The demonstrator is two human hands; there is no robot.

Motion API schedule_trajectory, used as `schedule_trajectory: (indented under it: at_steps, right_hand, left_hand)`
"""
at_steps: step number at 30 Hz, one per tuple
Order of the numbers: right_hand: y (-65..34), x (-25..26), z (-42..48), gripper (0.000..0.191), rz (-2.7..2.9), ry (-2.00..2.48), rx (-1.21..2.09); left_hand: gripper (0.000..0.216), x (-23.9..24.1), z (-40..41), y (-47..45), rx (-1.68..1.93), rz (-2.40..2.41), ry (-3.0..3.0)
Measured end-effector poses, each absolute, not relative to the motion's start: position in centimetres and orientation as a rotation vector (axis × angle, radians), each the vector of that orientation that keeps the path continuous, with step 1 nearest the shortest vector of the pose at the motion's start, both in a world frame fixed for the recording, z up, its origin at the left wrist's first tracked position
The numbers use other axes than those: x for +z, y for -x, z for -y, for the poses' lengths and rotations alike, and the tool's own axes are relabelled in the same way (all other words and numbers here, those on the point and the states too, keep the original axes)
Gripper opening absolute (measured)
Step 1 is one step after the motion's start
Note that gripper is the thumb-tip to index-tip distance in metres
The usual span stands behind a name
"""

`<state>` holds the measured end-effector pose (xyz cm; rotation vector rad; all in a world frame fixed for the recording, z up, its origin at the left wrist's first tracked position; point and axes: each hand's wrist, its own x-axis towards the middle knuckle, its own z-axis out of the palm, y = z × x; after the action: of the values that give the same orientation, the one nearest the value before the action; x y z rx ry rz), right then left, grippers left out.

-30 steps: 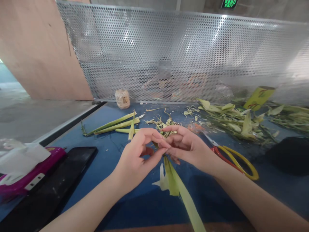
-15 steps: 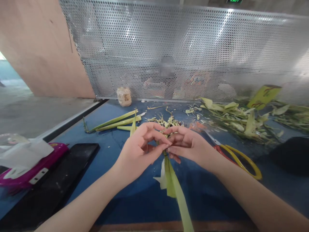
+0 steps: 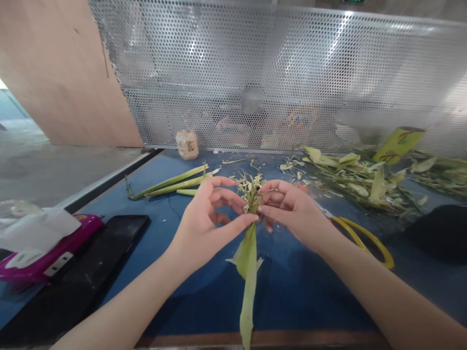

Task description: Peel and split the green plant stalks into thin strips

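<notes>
Between both hands is a leaf bundle (image 3: pixel 249 253), with pale green husk-like strips hanging toward the table's front edge. Its upper end has a narrow neck and frilly, curled pieces. My left hand (image 3: pixel 213 221) curves around the left side of the neck, its thumb laid across the front. On the other side, my right hand (image 3: pixel 292 209) pinches the neck with thumb and curled fingers. Loose curly scraps (image 3: pixel 251 187) lie just behind the fingers, partly blending with the bundle's top. Long green leaves (image 3: pixel 175 182) rest beyond my left hand.
Yellow-handled scissors (image 3: pixel 368 238) lie beside my right forearm. A heap of leaves (image 3: pixel 353 180) and a yellow tube (image 3: pixel 399 146) stand back right. On the left are a black tray (image 3: pixel 120 243) and a magenta box (image 3: pixel 76 243); a jar (image 3: pixel 187 145) stands before the perforated screen (image 3: pixel 219 63).
The bundle has turned, so its long strip now hangs straight down instead of slanting right. My fingers have opened a little around the neck, showing more of its curly top.
</notes>
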<state>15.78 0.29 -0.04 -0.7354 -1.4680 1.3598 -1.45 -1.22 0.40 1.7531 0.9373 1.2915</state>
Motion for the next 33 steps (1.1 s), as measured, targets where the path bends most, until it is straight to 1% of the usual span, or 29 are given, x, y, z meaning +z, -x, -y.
schedule_trajectory:
  at_steps: [2,7,15,22,25,26,30,33]
  right_hand:
    - [-15.8,0.0,-0.3,0.024,1.468,0.754,1.345]
    - [-15.8,0.2,0.0,0.022,1.532,0.819,1.268]
    - [-15.4,0.4,0.6,0.025,1.622,0.857,1.141]
    - [-15.6,0.1,0.3,0.023,1.597,0.821,1.247]
    - [-15.7,0.2,0.5,0.024,1.602,0.813,1.292]
    - [-15.7,0.3,0.6,0.024,1.616,0.814,1.292]
    - [-15.7,0.4,1.0,0.026,1.693,0.807,1.276]
    - [-15.7,0.4,1.1,0.028,1.724,0.761,1.311]
  left_hand:
    - [0.048,0.2,1.3,1.4,1.262,-0.956,-1.817]
    - [0.038,0.1,1.3,1.4,1.289,-1.066,-1.926]
    - [0.034,0.0,1.0,1.5,1.293,-1.202,-1.967]
    - [0.034,-0.1,1.3,1.4,1.354,-1.078,-2.066]
    - [0.035,-0.4,1.5,1.5,1.309,-1.007,-2.176]
    - [0.032,-0.5,1.5,1.6,1.272,-0.996,-2.218]
    - [0.01,-0.8,1.4,1.9,1.147,-1.02,-2.445]
    - [0.015,-0.9,1.3,2.1,1.139,-0.943,-2.566]
